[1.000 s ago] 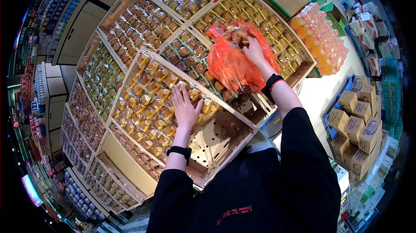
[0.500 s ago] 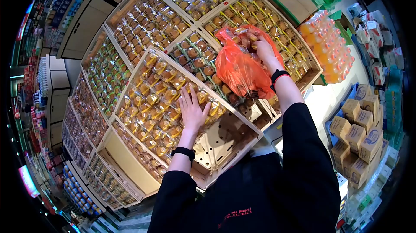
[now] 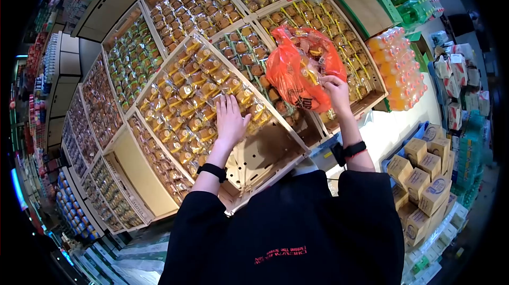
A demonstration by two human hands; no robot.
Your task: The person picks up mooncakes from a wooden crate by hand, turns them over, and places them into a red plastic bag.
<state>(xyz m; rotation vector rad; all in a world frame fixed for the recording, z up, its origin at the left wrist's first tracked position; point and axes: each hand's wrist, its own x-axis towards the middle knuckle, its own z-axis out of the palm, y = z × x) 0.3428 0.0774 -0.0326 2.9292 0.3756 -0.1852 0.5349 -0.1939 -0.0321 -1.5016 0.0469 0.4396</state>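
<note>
My left hand (image 3: 231,120) lies flat, fingers stretched out, on the rows of yellow-wrapped small cakes (image 3: 185,91) in a raised wooden crate (image 3: 241,75). An orange-red plastic bag (image 3: 286,73) with several wrapped cakes inside rests over the crates to the right. At the near right side of its opening, my right hand (image 3: 338,94) has its fingers pinched on a clear-wrapped cake (image 3: 309,71) with a yellow strip. The fingertips partly cover the cake's lower end.
More wooden crates of wrapped cakes (image 3: 193,6) spread behind and to the left. A bare perforated crate floor (image 3: 260,152) shows near my body. Orange drink bottles (image 3: 397,67) stand at the right, with stacked cardboard boxes (image 3: 424,173) below them.
My right hand has come out of the bag's opening and down toward its near edge, with a wrapped cake at the fingertips. My left hand stays on the cakes. The view has shifted slightly.
</note>
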